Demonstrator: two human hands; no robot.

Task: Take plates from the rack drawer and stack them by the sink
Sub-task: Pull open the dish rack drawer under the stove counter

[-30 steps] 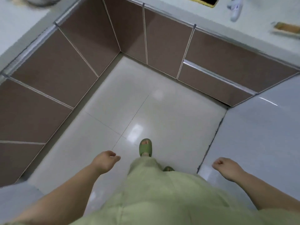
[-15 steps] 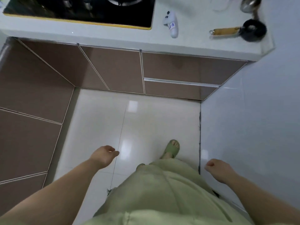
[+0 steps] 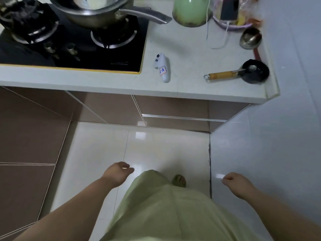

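My left hand [image 3: 116,173] hangs over the white floor, fingers loosely curled, holding nothing. My right hand [image 3: 236,182] hovers near the white wall at the right, fingers curled in, also holding nothing. Brown cabinet fronts run under the counter; a drawer front with a metal handle strip [image 3: 184,117] sits shut at the lower right of them. No plates, rack or sink are in view.
The white counter [image 3: 191,87] carries a black gas hob [image 3: 74,47] with a steel pan [image 3: 97,13], a white controller [image 3: 162,66], a small black ladle pan with wooden handle [image 3: 250,71], a green pot [image 3: 191,11] and a phone. More brown cabinets line the left.
The view has tilted up and drawn nearer to the counter, bringing the hob, pan and counter items into sight. Both hands stay low, curled and holding nothing.
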